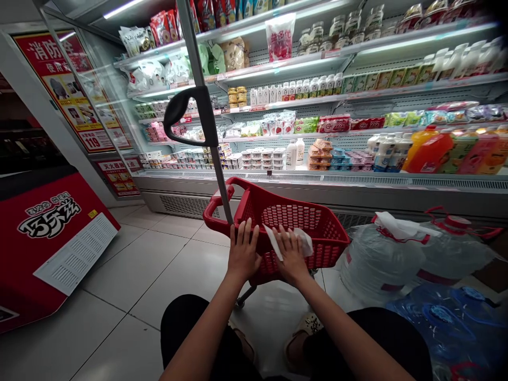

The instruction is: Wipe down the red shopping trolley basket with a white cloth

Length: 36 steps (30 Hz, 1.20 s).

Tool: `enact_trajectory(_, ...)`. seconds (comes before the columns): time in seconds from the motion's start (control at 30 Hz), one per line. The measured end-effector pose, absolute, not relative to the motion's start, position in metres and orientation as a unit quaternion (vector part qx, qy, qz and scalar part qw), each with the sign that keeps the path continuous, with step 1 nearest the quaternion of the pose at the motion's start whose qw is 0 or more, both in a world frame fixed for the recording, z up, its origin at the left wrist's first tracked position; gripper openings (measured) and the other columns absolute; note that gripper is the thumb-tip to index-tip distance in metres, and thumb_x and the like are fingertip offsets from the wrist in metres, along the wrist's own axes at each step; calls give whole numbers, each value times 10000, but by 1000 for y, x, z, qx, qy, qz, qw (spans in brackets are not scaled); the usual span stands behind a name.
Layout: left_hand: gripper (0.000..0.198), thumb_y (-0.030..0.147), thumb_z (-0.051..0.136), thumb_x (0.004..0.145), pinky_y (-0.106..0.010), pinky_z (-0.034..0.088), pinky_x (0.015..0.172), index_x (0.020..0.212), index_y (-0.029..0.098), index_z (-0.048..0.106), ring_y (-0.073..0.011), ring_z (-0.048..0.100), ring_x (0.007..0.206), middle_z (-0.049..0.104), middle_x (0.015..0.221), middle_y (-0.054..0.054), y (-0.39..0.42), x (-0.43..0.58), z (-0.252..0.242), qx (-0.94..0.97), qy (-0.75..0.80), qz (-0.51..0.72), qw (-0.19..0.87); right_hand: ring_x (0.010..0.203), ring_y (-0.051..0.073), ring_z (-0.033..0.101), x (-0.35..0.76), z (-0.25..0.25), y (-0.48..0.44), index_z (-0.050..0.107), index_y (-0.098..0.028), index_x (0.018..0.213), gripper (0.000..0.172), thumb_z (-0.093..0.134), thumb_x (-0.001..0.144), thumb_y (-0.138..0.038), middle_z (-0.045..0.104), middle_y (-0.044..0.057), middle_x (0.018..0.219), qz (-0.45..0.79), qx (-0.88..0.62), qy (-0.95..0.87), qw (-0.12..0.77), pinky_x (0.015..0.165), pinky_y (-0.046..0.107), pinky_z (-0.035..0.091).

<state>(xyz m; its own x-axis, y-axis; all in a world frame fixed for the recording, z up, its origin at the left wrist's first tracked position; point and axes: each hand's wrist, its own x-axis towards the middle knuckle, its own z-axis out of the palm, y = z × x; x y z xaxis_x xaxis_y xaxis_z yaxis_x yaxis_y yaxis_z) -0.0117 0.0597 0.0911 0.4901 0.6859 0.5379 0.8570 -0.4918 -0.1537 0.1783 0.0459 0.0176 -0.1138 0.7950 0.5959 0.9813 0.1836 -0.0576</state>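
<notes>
A red plastic shopping basket cart point(296, 209) stands right in front of my knees, with a grey pole and a black loop handle point(192, 116) rising at its left. My left hand point(243, 251) lies on the near rim at the left, its fingers stretched out over the edge. On the same rim, further right, my right hand point(291, 254) presses a white wipe point(305, 242) against the basket's side. One corner of the wipe sticks up left of the fingers. What lies under my right palm is hidden.
A lit refrigerated shelf point(337, 180) with drinks, yogurt and jars runs behind the cart. Large wrapped water bottles point(377, 259) and blue bottles point(444, 323) stand at the right, a white cloth point(405, 226) on top. A red freezer point(51, 238) stands at the left.
</notes>
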Motion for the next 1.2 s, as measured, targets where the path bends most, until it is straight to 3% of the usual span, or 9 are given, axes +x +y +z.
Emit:
enact_trajectory(0.17, 824, 250, 621, 843, -603, 31, 1323, 1621, 181, 359, -344, 195, 1610, 261, 1728, -137, 63, -21, 94, -840, -456, -208, 206, 1600, 348, 121, 148, 35, 49, 9, -268, 1697, 842, 457, 984, -292, 107, 45, 1776, -159, -567, -765, 259, 1261, 619, 176)
enact_trajectory(0.3, 842, 202, 612, 839, -561, 49, 1335, 1635, 238, 341, -299, 170, 1623, 228, 1744, -83, 66, -37, 100, -846, -446, -205, 210, 1526, 341, 296, 199, 21, 47, 88, -321, 1693, 797, 469, 994, -289, 191, 18, 1760, -182, -552, -776, 245, 1253, 628, 184)
enact_trajectory(0.4, 830, 193, 628, 830, -563, 99, 1333, 1621, 220, 374, -319, 159, 1624, 232, 1742, -96, 69, -42, 101, -832, -465, -221, 207, 1439, 322, 407, 243, 7, 43, 137, -297, 1694, 781, 459, 985, -237, 255, 25, 1743, -203, -573, -757, 237, 1242, 579, 244)
enact_trajectory(0.6, 862, 252, 704, 796, -565, 161, 1322, 1602, 184, 408, -363, 172, 1615, 231, 1735, -153, 72, -16, 88, -819, -491, -227, 192, 1416, 358, 408, 229, -4, 46, 198, -260, 1689, 725, 440, 1007, -291, 339, 42, 1711, -206, -610, -725, 243, 1224, 590, 266)
enact_trajectory(0.77, 841, 312, 706, 818, -655, 99, 1303, 1605, 256, 414, -400, 187, 1604, 266, 1731, -112, 73, 4, 71, -846, -462, -194, 181, 1471, 351, 350, 190, 8, 49, 105, -287, 1696, 768, 454, 1013, -337, 275, 19, 1737, -187, -580, -752, 252, 1254, 613, 203)
enact_trajectory(0.9, 900, 212, 697, 792, -621, 83, 1316, 1628, 302, 374, -372, 154, 1617, 251, 1739, -65, 79, -12, 70, -858, -442, -190, 181, 1466, 321, 384, 216, 13, 47, 81, -322, 1690, 765, 442, 1017, -285, 290, -3, 1729, -190, -555, -776, 230, 1262, 630, 173)
enact_trajectory(1.07, 878, 178, 694, 787, -613, 62, 1320, 1610, 301, 413, -368, 141, 1620, 266, 1734, -60, 84, -28, 75, -861, -441, -189, 168, 1432, 307, 452, 281, -8, 37, -36, -329, 1682, 811, 404, 1008, -222, 293, 9, 1728, -206, -607, -729, 239, 1237, 589, 288)
enact_trajectory(1.2, 865, 198, 725, 773, -638, 33, 1312, 1589, 285, 450, -394, 130, 1618, 261, 1734, -84, 84, -26, 72, -856, -449, -202, 161, 1499, 296, 402, 294, -22, 33, -118, -325, 1669, 846, 394, 1003, -221, 263, -1, 1740, -189, -637, -690, 287, 1245, 527, 327)
